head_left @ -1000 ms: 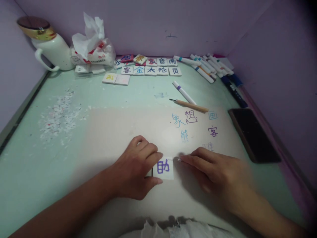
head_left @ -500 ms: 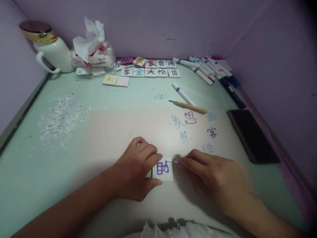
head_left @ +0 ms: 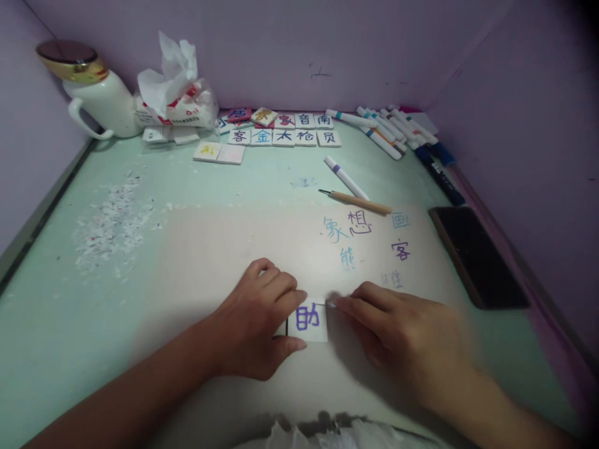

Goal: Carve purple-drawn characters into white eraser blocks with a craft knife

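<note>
A small white square tile with a purple character written on it lies on the pale board in front of me. My left hand steadies it from the left, with the forefinger at the top edge and the thumb at the bottom edge. A dark strip shows along the tile's left side. At the tile's upper right corner, my right hand is closed in a pinch. Something small, thin and shiny sits at its fingertips, too small to name, and a short dark line crosses the tile's corner there.
Further back lie a wooden-handled carving tool, a purple-banded marker and a phone. Lettered tiles, more markers, a tissue pack and a white jug line the wall. White shavings are scattered left.
Almost nothing differs. Both hands and the tile keep their places, with at most a very slight shift at the right fingertips.
</note>
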Tool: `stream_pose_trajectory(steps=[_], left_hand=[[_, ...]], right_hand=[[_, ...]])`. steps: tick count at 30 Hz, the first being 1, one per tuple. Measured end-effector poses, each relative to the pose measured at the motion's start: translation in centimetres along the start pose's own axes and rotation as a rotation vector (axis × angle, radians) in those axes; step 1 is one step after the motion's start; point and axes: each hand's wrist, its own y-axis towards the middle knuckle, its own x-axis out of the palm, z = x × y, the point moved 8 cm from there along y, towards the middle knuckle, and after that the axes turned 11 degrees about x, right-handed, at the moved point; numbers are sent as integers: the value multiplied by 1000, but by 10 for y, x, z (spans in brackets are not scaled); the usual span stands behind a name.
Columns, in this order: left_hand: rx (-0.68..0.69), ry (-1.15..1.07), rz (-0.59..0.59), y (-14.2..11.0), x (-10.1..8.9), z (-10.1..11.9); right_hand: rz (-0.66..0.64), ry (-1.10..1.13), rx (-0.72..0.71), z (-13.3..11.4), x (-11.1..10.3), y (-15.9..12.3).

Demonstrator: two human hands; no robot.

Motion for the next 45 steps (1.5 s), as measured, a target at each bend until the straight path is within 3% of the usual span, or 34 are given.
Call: stream_pose_trajectory(steps=[12, 22, 26, 37, 45], left_hand=[[3, 6, 6, 0, 0, 0], [17, 20, 21, -2, 0, 1], [7, 11, 7, -1, 1, 0], [14, 53, 56, -2, -3, 0], [18, 48, 55, 0, -3, -2]], right_hand=[[4, -5, -23, -6, -4, 5], [-117, 61, 68, 17, 10, 3], [-109, 167, 105, 29, 13, 3], [-151, 302, 131, 30, 24, 7], [-86, 342, 105, 31, 24, 9]])
